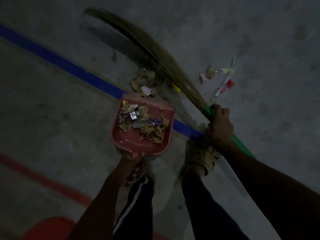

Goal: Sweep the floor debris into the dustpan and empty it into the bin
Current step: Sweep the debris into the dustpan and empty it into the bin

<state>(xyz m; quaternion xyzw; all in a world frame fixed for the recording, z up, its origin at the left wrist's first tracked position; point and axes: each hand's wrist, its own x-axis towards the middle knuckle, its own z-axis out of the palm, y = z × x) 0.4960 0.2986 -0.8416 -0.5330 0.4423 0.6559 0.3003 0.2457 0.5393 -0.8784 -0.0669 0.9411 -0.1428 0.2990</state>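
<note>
Left hand (133, 159) grips the pink plastic dustpan (138, 142), its lip touching a leaf pile (143, 83); right hand (219, 125) grips the green-handled grass broom (166, 66); bare grey concrete floor (259, 32) lies open beyond.

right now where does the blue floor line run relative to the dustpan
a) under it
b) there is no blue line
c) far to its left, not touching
a: the blue line disappears beneath the pink dustpan and reappears on its right side.

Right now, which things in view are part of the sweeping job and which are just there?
Job:
broom, gripped by right hand
pink dustpan, held by left hand
debris in pan
pile at pan lip
scattered scraps

Just there:
blue floor line
red floor line
red object, bottom left, unclear what it is
</note>
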